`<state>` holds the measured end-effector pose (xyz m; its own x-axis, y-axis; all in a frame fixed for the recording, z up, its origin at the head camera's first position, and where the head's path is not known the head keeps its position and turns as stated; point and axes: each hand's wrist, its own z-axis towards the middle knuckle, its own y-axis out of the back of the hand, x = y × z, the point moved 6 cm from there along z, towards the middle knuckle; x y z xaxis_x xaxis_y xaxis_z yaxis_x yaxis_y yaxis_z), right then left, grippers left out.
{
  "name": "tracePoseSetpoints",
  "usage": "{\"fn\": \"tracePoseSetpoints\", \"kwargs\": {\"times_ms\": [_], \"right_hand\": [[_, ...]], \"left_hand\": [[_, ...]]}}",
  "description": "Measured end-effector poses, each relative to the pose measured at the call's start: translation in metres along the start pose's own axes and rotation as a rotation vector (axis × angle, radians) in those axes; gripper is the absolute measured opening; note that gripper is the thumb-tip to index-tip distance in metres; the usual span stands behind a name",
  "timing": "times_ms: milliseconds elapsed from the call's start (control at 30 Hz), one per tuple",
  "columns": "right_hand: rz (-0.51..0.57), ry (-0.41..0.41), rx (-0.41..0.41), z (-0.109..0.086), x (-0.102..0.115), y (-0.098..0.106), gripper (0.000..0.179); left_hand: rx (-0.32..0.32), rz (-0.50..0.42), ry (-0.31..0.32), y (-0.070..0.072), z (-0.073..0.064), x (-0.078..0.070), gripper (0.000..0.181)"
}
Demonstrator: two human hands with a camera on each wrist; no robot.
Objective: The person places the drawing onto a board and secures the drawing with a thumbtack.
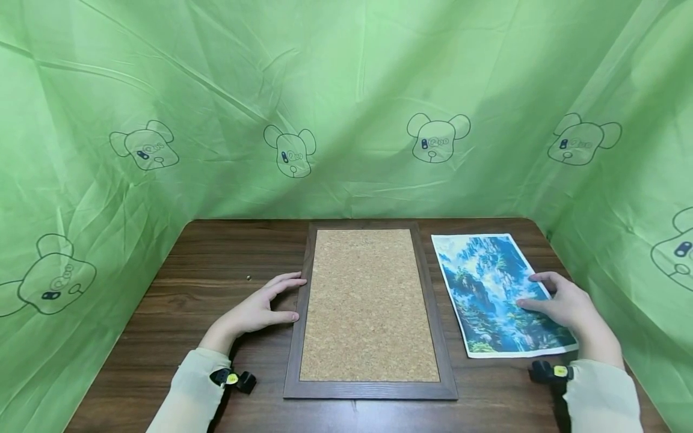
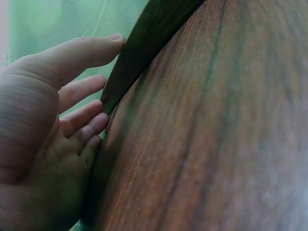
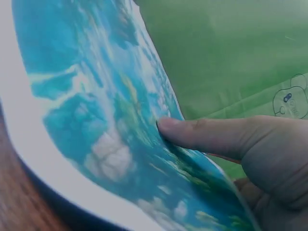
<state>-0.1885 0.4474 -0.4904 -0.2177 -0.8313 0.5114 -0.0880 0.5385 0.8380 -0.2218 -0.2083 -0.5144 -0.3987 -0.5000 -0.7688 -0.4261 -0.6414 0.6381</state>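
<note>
Your left grip (image 1: 258,310) is resting unclenched against the framed corkboard (image 1: 373,313), just short of the bench's (image 1: 184,294) back edge. Toward the right edge, the picture sheet (image 1: 484,288) is bending in your right grip's (image 1: 568,304) pinch; you should be pinching lightly, avoiding creases.

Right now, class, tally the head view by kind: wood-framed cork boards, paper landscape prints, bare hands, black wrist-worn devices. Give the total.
Brown-framed cork board: 1
Blue-green paper landscape print: 1
Bare hands, left hand and right hand: 2
Black wrist-worn devices, left device and right device: 2
Total: 6
</note>
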Motion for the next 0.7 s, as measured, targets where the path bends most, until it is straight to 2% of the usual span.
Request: {"fn": "tracePoseSetpoints", "kwargs": {"times_ms": [233,433,700], "right_hand": [[0.006,0.083,0.011,-0.002,0.011,0.006,0.073],[0.043,0.138,-0.096,-0.005,0.025,0.016,0.061],[0.132,0.113,-0.183,-0.011,0.036,0.030,0.065]], "left_hand": [[0.010,-0.005,0.005,0.000,0.000,0.000,0.076],[0.013,-0.001,0.010,0.000,-0.001,0.002,0.078],[0.015,0.011,0.012,0.000,0.000,0.001,0.078]]}}
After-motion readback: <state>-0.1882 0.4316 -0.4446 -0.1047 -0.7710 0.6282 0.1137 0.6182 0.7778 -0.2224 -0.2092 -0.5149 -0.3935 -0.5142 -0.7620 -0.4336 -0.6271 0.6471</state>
